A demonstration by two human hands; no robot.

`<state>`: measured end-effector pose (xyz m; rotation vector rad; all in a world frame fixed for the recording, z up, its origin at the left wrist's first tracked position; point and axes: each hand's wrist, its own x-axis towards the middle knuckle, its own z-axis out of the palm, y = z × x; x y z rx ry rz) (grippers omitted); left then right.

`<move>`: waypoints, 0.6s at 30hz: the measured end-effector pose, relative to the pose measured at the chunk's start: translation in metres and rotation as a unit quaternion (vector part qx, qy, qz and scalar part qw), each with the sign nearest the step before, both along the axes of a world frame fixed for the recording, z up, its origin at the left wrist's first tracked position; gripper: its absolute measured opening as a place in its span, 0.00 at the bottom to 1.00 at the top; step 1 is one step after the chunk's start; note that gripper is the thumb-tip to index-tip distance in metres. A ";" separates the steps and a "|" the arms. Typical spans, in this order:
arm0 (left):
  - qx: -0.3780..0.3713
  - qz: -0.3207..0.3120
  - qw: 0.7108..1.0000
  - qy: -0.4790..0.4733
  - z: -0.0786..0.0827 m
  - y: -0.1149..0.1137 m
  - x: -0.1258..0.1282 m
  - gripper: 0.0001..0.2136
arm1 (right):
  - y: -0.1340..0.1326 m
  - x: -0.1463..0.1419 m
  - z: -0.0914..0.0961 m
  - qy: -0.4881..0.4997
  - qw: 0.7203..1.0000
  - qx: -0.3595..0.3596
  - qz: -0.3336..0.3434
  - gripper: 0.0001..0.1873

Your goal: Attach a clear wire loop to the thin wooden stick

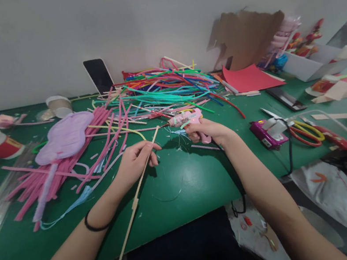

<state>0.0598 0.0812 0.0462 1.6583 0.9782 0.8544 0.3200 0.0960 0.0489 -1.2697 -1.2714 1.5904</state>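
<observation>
Left hand (140, 157): thumb and fingertips pinching a thin pale stick (125, 241), running from its one o'clock to seven; right hand (207, 131), at three o'clock from the left: fingers curled round a pink glue gun (194, 117), its nozzle facing nine, near the stick's upper end, contact hard to tell; multicoloured pipe cleaners (169, 90), heaped towards one o'clock; green table (210, 186), beneath

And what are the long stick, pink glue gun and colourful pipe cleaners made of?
The long stick looks like plain wood or bamboo: pale, straight, seemingly unpainted. The pink glue gun seems hard, smooth plastic, judging by its moulded shape. The colourful pipe cleaners look like matte, fuzzy fibre, probably over wire: some hold bends.
</observation>
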 end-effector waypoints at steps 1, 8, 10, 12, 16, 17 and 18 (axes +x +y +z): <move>-0.002 0.000 1.000 0.000 0.000 0.000 0.000 0.14 | 0.000 0.000 0.000 -0.001 1.000 0.001 -0.001 0.13; -0.008 -0.002 1.000 -0.002 0.000 -0.001 0.000 0.14 | 0.000 0.000 0.000 -0.003 1.000 0.006 0.001 0.14; -0.007 -0.003 1.000 0.005 0.000 -0.001 0.000 0.15 | -0.001 0.000 0.001 -0.002 1.000 0.008 0.003 0.14; -0.003 0.001 1.000 0.015 0.000 -0.001 0.000 0.15 | -0.001 -0.001 0.002 -0.003 1.000 0.007 0.007 0.15; -0.002 0.016 0.999 0.029 0.000 -0.001 0.001 0.15 | -0.002 -0.001 0.003 -0.012 1.000 0.013 0.013 0.15; -0.007 0.020 0.999 0.030 -0.001 -0.001 0.001 0.15 | -0.002 -0.001 0.003 -0.015 1.000 0.015 0.011 0.16; -0.013 0.026 0.999 0.030 -0.001 -0.001 0.001 0.15 | -0.002 -0.001 0.003 -0.016 1.000 0.016 0.008 0.16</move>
